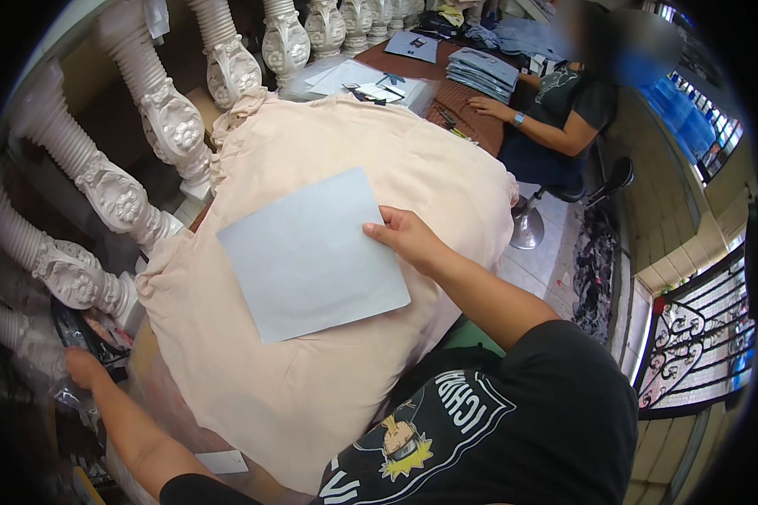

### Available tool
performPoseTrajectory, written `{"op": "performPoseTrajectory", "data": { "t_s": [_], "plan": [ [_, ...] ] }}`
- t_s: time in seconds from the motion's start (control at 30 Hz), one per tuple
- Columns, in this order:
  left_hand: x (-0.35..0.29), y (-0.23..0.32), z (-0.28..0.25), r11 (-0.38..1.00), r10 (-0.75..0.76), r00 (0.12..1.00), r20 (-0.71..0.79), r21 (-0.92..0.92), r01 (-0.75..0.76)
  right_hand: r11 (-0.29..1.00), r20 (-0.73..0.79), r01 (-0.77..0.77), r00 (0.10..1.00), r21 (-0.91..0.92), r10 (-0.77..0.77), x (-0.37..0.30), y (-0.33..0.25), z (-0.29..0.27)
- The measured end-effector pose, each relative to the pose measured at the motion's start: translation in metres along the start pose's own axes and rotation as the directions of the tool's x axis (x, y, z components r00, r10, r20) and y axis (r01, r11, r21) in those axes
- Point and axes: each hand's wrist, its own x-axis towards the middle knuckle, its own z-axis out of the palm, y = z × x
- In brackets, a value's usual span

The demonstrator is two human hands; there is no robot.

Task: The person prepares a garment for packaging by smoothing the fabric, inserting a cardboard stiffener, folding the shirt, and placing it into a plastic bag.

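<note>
Presently, the right hand pinches a pale-grey rectangular sheet; the left hand, finger closure indeterminate, apparently picking up, requires firm hold on transparent plastic film.

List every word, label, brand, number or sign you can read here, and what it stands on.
Black shirt: large white capitals, legible in part; wording not copied here.
Co-worker's shirt: pale print, too small and blurred to read.
Cards on the far table: any print is too small to read.
Sheet in the right hand: no writing visible.
</note>
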Motion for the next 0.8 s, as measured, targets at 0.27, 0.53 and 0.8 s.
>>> {"op": "performPoseTrajectory", "data": {
  "t_s": [0.27, 0.53, 0.8],
  "plan": [
    [0.038, 0.01, 0.054, 0.992, -0.012, 0.91, 0.414, -0.113, 0.064, 0.99, -0.109, 0.138, 0.984, -0.007, -0.138, 0.021, -0.002, -0.023],
    [0.061, -0.015, 0.092, 0.996, 0.088, 0.846, 0.526, -0.07, -0.061, 0.905, -0.538, 0.404, 0.797, 0.134, -0.275, 0.057, -0.042, -0.077],
    [0.041, 0.0, 0.088, 0.978, 0.156, 0.918, 0.364, 0.075, -0.196, 0.89, -0.575, 0.443, 0.759, 0.11, -0.306, 0.043, -0.035, -0.077]
  ]
}}
